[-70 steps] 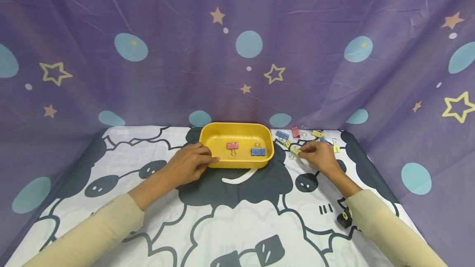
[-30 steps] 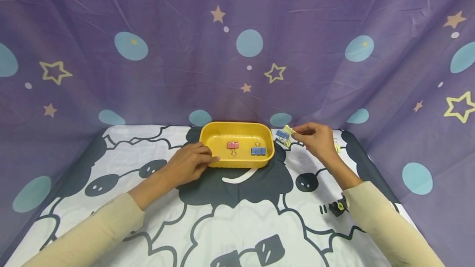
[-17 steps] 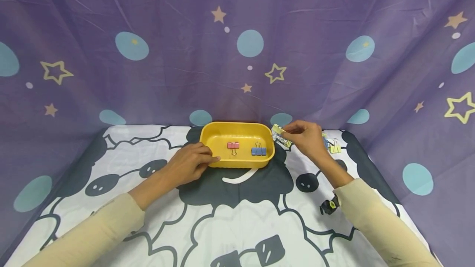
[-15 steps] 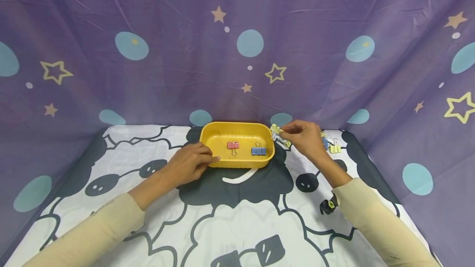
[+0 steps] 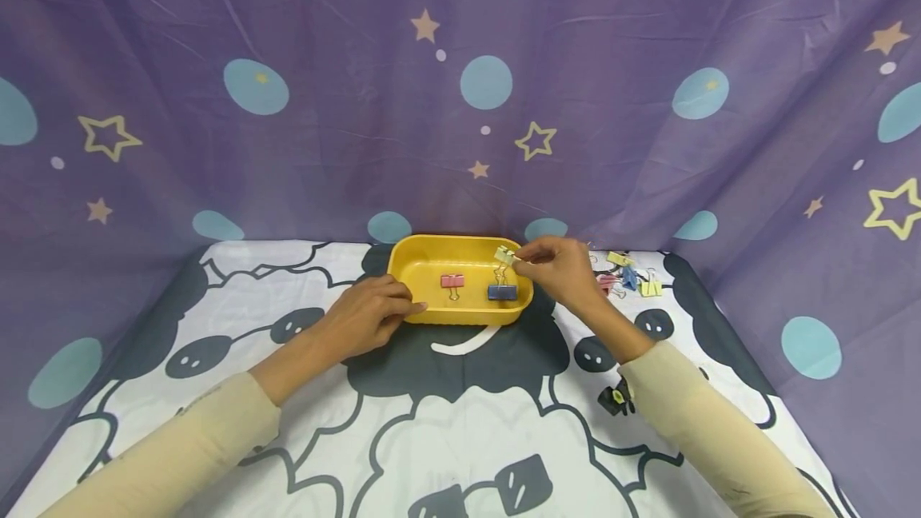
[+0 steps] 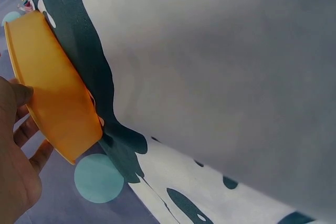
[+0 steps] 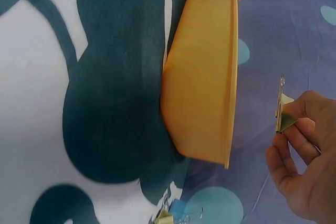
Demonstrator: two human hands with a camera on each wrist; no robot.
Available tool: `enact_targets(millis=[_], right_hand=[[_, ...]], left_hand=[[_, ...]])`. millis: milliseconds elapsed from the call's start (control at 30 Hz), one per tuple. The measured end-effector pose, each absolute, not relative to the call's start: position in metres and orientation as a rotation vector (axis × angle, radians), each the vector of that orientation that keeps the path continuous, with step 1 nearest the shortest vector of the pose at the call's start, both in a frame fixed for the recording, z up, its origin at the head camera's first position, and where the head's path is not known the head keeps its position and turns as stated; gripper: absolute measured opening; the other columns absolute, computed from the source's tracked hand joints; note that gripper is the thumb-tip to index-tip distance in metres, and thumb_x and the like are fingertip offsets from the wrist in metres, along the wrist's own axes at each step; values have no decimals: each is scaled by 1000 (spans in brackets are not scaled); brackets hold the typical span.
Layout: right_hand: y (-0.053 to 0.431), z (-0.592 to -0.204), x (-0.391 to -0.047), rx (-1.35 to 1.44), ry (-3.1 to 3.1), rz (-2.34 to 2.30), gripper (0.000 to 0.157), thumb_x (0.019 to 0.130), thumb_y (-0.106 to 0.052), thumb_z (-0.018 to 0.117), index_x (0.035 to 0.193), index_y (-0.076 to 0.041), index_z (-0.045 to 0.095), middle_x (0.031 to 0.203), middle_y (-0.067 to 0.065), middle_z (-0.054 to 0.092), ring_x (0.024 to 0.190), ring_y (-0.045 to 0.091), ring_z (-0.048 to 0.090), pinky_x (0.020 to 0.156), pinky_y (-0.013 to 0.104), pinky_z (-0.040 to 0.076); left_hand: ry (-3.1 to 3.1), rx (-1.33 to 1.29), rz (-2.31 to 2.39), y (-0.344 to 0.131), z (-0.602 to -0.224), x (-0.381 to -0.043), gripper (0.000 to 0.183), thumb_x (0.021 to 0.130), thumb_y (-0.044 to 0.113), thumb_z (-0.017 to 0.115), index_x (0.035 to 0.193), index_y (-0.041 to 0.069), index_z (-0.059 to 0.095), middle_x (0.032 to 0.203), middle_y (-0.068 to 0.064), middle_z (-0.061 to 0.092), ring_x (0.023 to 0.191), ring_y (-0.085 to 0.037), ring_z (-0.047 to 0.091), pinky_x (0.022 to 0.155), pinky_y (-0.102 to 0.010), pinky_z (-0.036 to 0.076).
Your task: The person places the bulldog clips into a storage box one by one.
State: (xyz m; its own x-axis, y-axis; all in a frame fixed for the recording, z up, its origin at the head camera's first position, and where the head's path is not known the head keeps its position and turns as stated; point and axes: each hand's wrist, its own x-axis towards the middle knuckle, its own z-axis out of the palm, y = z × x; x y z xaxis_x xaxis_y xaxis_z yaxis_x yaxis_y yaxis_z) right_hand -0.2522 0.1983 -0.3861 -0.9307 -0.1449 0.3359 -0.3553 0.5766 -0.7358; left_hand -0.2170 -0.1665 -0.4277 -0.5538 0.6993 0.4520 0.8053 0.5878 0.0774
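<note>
My left hand (image 5: 367, 314) holds the left front rim of a yellow plastic tray (image 5: 460, 317). In the left wrist view its thumb lies against the tray's outer wall (image 6: 58, 85), with the other fingers around the end. Pinched between the thumb and fingers of my right hand (image 5: 564, 272) is a yellow binder clip (image 5: 505, 255), raised over the tray's right part. The right wrist view shows the clip (image 7: 287, 121) off to the side of the tray's rim. Inside the tray lie a red binder clip (image 5: 452, 281) and a blue binder clip (image 5: 502, 292).
Right of the tray, several loose clips lie on the sheep-print cloth (image 5: 496, 430), among them a blue clip (image 5: 629, 278) and a yellow clip (image 5: 651, 288). A purple curtain (image 5: 345, 150) hangs behind. A small black device (image 5: 613, 400) shows beside the right sleeve.
My right hand has lifted the yellow binder clip from the loose group at right and carried it left to above the tray. My left hand has stayed on the rim.
</note>
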Motion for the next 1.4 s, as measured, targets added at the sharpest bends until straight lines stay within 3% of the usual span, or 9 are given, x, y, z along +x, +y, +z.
enact_targets(millis=[133, 400, 700, 1400], right_hand=[[190, -388, -252, 462, -2574, 1276, 15, 90, -13, 91, 104, -7, 89, 102, 11, 88, 100, 32, 84, 85, 45, 70], [178, -391, -252, 496, -2570, 1273, 14, 90, -14, 92, 103, -9, 89, 101, 9, 88, 100, 31, 84, 86, 42, 68], [169, -397, -252, 542, -2539, 1337, 16, 89, -9, 92, 103, -3, 88, 104, 13, 87, 103, 34, 84, 98, 52, 69], [172, -400, -249, 534, -2585, 1233, 23, 88, -15, 94, 108, -4, 89, 112, 14, 87, 109, 37, 82, 99, 54, 68]], left_hand=[[-2445, -1215, -391, -167, -428, -217, 36, 93, -1, 84, 123, 17, 89, 106, 0, 82, 99, -22, 67, 95, -42, 60], [-2451, -1215, -390, -168, -430, -219, 37, 93, -2, 83, 124, 17, 89, 107, 0, 82, 100, -22, 68, 96, -42, 60], [-2469, -1208, -389, -167, -428, -218, 35, 94, 0, 83, 124, 18, 89, 107, 1, 81, 100, -21, 68, 96, -42, 60], [-2475, -1201, -410, -166, -427, -217, 34, 94, -1, 83, 124, 16, 89, 107, 0, 82, 99, -22, 68, 97, -43, 60]])
